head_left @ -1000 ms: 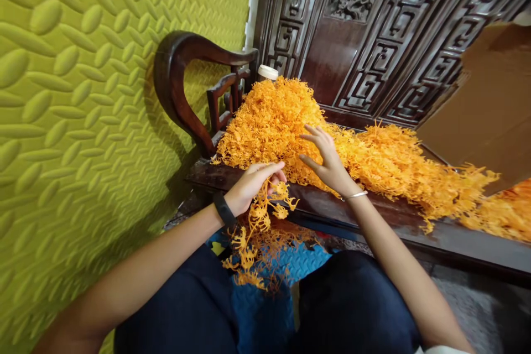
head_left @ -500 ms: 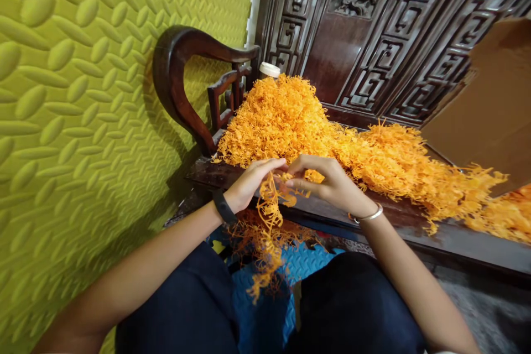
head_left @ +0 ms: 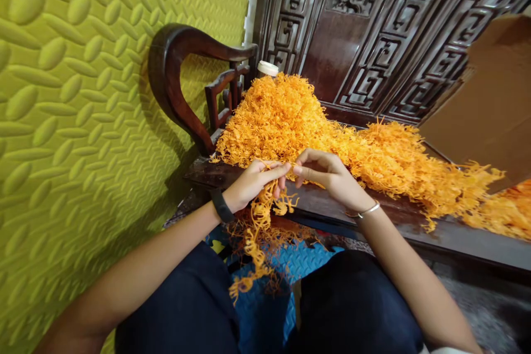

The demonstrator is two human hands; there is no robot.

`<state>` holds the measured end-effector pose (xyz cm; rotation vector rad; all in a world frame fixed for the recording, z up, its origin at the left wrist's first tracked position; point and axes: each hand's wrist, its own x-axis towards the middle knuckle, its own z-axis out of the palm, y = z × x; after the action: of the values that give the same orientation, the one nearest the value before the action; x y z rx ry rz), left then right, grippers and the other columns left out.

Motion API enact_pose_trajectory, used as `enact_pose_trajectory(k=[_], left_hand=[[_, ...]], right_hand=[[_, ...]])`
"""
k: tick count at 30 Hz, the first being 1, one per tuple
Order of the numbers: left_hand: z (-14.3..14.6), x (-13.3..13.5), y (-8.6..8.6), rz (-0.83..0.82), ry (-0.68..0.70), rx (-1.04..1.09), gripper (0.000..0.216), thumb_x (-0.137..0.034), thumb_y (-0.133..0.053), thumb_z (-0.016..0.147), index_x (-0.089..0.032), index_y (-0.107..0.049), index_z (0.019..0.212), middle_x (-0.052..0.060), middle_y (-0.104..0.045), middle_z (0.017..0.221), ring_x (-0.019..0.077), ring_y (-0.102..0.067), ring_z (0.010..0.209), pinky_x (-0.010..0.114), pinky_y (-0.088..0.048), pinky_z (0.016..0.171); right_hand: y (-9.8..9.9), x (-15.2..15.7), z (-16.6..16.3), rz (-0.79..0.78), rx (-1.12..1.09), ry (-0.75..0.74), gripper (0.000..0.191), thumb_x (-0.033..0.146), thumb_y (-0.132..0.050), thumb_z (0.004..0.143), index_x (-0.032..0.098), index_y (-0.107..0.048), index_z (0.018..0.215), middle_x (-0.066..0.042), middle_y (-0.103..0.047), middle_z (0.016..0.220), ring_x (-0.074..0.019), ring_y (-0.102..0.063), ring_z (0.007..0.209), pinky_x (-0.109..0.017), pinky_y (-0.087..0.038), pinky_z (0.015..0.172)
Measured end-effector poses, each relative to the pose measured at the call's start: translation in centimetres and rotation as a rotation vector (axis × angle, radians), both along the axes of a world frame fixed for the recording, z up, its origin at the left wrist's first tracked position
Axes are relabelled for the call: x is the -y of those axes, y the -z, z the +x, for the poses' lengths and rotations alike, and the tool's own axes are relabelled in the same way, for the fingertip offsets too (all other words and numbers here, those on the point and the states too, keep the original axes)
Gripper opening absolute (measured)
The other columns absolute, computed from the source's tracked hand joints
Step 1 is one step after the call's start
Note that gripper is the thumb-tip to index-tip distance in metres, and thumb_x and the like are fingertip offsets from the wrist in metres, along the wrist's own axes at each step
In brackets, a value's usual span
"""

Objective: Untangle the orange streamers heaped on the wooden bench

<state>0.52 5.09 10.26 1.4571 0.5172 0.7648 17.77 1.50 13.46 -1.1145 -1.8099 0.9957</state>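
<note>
Between my hands hangs a strand of orange curly plastic pieces, dangling over the gap between my knees. My left hand, with a black band on the wrist, is closed on the upper part of the strand, thumb against the fingers. Thumb and index finger of my right hand pinch a thin orange end close to the left fingertips; a silver bangle is on that wrist. Just beyond both hands, a large pile of the same orange pieces lies on the dark wooden bench.
A curved wooden armrest stands at the left, by a yellow padded wall. A white-lidded container is behind the pile. Brown cardboard leans at the right. More orange pieces lie below, near a blue mat.
The left thumb has come down onto the strand, and my right fingertips now pinch an end at the left fingertips. The strand's lower end has swung left.
</note>
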Motion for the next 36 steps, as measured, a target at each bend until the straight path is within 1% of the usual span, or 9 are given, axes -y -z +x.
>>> enact_pose_trajectory(k=[6,13,18,21,24,27,30,33,36], left_hand=[[-0.3,0.3,-0.5,-0.117,0.112,0.139,0.044,-0.034,-0.055,0.078,-0.017,-0.045,0.038,-0.005,-0.037,0.03,0.0045,-0.039,0.03,0.021,-0.031,0.041],[-1.2,0.4,-0.7,-0.29,0.386,0.164,0.035,-0.032,-0.062,0.064,-0.018,-0.049,0.035,-0.003,-0.033,0.023,0.0075,-0.037,0.024,0.022,-0.021,0.03],[-1.9,0.9,-0.5,-0.348,0.462,0.332,0.043,-0.027,-0.059,0.06,-0.019,-0.035,0.026,-0.003,-0.023,0.02,0.007,-0.03,0.021,0.022,-0.018,0.029],[-1.8,1.1,-0.8,-0.35,0.461,0.347,0.039,-0.03,-0.059,0.063,-0.02,-0.04,0.03,-0.003,-0.029,0.022,0.0082,-0.035,0.025,0.023,-0.021,0.031],[-1.1,1.0,-1.1,-0.297,0.338,0.262,0.037,-0.036,-0.058,0.07,-0.019,-0.049,0.038,-0.002,-0.039,0.03,0.0086,-0.042,0.033,0.023,-0.029,0.037],[-0.3,0.3,-0.7,-0.2,0.199,0.195,0.036,-0.036,-0.054,0.079,-0.016,-0.056,0.049,-0.003,-0.048,0.04,0.0076,-0.048,0.043,0.022,-0.038,0.048],[0.2,-0.4,0.1,-0.139,0.083,0.123,0.033,-0.035,-0.049,0.084,-0.015,-0.06,0.06,-0.002,-0.054,0.048,0.0081,-0.053,0.052,0.022,-0.042,0.058],[0.4,-0.7,0.7,-0.132,0.021,0.077,0.032,-0.036,-0.048,0.085,-0.015,-0.062,0.066,-0.001,-0.057,0.053,0.0081,-0.054,0.055,0.021,-0.041,0.059],[0.5,-0.8,0.9,-0.115,-0.009,0.05,0.031,-0.039,-0.049,0.085,-0.014,-0.062,0.07,0.0,-0.059,0.059,0.0088,-0.054,0.057,0.021,-0.041,0.059]], right_hand=[[0.8,-0.2,-0.7,-0.186,-0.381,-0.26,0.017,0.031,-0.064,0.078,0.017,-0.053,0.076,0.0,-0.056,0.073,-0.0107,-0.055,0.066,-0.027,-0.044,0.065],[2.5,-0.4,-2.1,-0.303,-0.541,-0.453,0.024,0.034,-0.068,0.073,0.019,-0.049,0.073,0.003,-0.051,0.065,-0.0094,-0.05,0.054,-0.026,-0.042,0.057],[1.9,-0.1,-2.4,-0.132,-0.685,-0.524,0.033,0.033,-0.07,0.068,0.02,-0.04,0.061,0.004,-0.042,0.059,-0.008,-0.043,0.048,-0.025,-0.04,0.05],[0.4,0.2,-1.3,0.051,-0.597,-0.34,0.024,0.033,-0.066,0.074,0.021,-0.046,0.066,0.003,-0.045,0.063,-0.0105,-0.048,0.055,-0.027,-0.043,0.055],[-0.4,0.0,0.2,0.219,-0.421,0.042,0.017,0.032,-0.064,0.077,0.026,-0.051,0.086,0.001,-0.051,0.075,-0.0132,-0.054,0.066,-0.031,-0.048,0.066],[0.2,-1.0,1.3,0.454,-0.263,0.37,0.019,0.03,-0.063,0.078,0.026,-0.052,0.093,-0.001,-0.053,0.085,-0.016,-0.056,0.079,-0.033,-0.049,0.077],[1.3,-2.5,2.1,0.695,-0.148,0.593,0.016,0.032,-0.059,0.081,0.025,-0.053,0.094,-0.005,-0.053,0.094,-0.0189,-0.055,0.091,-0.036,-0.047,0.084],[2.3,-3.9,3.1,0.79,0.053,0.637,0.021,0.033,-0.055,0.083,0.024,-0.054,0.102,-0.008,-0.052,0.107,-0.0231,-0.051,0.105,-0.042,-0.043,0.091],[2.7,-4.5,3.9,0.716,0.342,0.524,0.03,0.031,-0.059,0.08,0.023,-0.055,0.109,-0.01,-0.048,0.123,-0.028,-0.04,0.122,-0.05,-0.032,0.101]])
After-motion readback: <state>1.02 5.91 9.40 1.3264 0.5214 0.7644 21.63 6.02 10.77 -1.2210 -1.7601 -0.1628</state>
